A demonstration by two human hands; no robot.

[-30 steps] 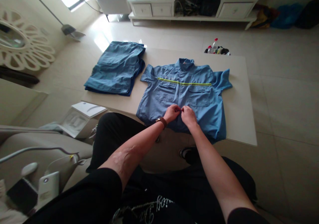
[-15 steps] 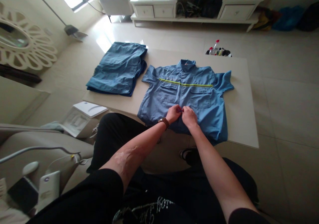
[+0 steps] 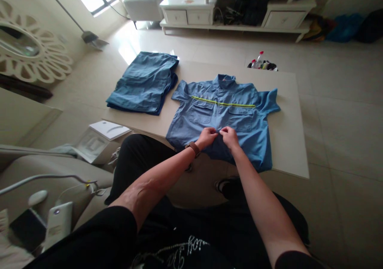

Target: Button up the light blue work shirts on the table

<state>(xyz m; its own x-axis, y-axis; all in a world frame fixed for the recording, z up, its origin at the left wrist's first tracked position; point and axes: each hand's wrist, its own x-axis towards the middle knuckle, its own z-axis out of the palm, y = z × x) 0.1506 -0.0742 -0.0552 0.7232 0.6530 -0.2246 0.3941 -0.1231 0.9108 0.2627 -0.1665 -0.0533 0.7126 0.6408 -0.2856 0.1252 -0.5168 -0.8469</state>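
The left hand [image 3: 207, 137] and right hand [image 3: 229, 137] pinch the placket [image 3: 218, 119] of one short-sleeved blue work shirt [image 3: 242, 149], center frame. Its hem reaches the near edge of the cream table [image 3: 287, 141]. One folded blue garment [image 3: 142, 83] lies just left.

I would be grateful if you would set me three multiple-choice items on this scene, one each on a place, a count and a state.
1. Where does the folded garment lie relative to the shirt?
A. On the floor
B. On the table, beside it
C. On top of it

2. How many chest pockets does the shirt show?
A. One
B. Three
C. Two

3. How do the hands stand?
A. Close together at the shirt's front
B. Far apart on its sleeves
C. Both off the shirt

1: B, the garment lies on the tabletop.
2: C, one pocket shows on each side of the front.
3: A, the left hand and right hand nearly meet on the shirt.
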